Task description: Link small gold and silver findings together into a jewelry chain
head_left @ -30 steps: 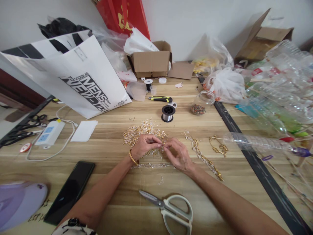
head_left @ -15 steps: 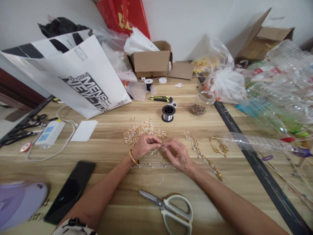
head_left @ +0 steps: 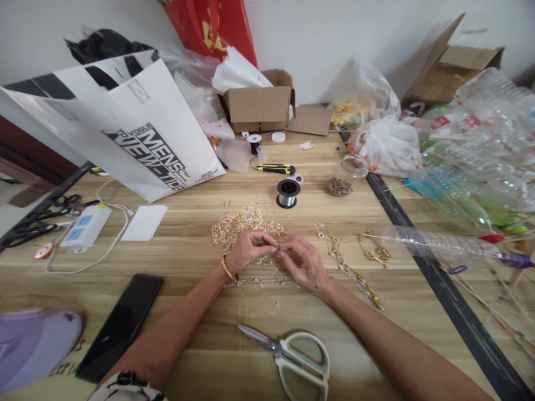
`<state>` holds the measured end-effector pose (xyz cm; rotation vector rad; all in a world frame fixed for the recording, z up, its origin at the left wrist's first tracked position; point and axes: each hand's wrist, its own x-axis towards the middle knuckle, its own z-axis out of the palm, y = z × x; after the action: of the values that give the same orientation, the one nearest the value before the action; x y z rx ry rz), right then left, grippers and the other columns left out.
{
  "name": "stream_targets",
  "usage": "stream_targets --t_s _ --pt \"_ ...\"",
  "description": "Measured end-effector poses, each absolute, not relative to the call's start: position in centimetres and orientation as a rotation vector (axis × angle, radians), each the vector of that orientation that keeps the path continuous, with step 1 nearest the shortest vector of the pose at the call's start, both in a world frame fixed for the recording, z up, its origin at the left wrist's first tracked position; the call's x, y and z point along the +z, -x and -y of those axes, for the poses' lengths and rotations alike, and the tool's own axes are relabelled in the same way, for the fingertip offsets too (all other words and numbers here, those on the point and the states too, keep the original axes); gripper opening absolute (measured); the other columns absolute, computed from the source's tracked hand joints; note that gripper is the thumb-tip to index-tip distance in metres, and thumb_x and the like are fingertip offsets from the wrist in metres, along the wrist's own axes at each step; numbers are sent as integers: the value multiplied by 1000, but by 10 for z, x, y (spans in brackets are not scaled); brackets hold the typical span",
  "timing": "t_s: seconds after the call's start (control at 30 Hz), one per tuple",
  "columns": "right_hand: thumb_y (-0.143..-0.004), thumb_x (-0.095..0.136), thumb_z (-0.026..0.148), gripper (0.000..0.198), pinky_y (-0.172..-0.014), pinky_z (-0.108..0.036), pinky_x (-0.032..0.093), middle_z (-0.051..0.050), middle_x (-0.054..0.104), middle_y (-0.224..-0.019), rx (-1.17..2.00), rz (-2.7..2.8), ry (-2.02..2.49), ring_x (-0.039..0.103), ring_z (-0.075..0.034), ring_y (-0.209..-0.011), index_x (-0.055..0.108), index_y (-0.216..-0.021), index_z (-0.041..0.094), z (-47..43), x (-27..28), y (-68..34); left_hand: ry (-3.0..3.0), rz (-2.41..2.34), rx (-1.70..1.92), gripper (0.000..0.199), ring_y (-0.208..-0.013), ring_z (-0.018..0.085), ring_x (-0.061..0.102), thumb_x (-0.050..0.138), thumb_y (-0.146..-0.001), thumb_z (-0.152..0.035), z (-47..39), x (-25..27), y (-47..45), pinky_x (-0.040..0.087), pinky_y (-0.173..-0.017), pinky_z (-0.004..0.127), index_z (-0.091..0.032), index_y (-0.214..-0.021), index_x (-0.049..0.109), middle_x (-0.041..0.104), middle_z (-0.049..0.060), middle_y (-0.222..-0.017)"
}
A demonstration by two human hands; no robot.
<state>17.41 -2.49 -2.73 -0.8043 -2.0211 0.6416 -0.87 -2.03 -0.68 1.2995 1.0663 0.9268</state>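
Note:
My left hand [head_left: 249, 248], with a gold bangle [head_left: 228, 269] at its wrist, has thumb and forefinger closed in a pinch. Facing it, my right hand [head_left: 304, 260] is pinched too, its fingertips almost meeting the left ones. Whatever lies between the fingertips is too small to make out. Under and behind the hands spreads a pile of small gold and silver jewellery pieces [head_left: 234, 227]. A silver chain [head_left: 254, 283] runs along the table just below both hands. More gold and silver chains [head_left: 340, 262] lie right of my right hand.
Scissors [head_left: 288, 356] lie in front, a phone [head_left: 119, 326] to the left. Behind the pile stand a wire spool [head_left: 288, 195], a utility knife [head_left: 275, 169] and a jar of beads [head_left: 340, 185]. A white paper bag [head_left: 137, 128] stands left; plastic bottles [head_left: 468, 167] crowd the right.
Both hands stay in nearly the same place, still pinched together. No object on the table has visibly moved.

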Motion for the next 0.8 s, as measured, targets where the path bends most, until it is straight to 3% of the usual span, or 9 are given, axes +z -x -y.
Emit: stream_targets --t_s 0.8 --pt "-85 52 16 5 -63 -28 41 -3 57 -73 649 2031 814 53 -15 -68 54 -81 19 25 -29 -175 -1318 -1054 945 21 -69 15 63 76 -65 -27 19 -8 9 49 -68 25 -9 -74 69 70 7 -74"
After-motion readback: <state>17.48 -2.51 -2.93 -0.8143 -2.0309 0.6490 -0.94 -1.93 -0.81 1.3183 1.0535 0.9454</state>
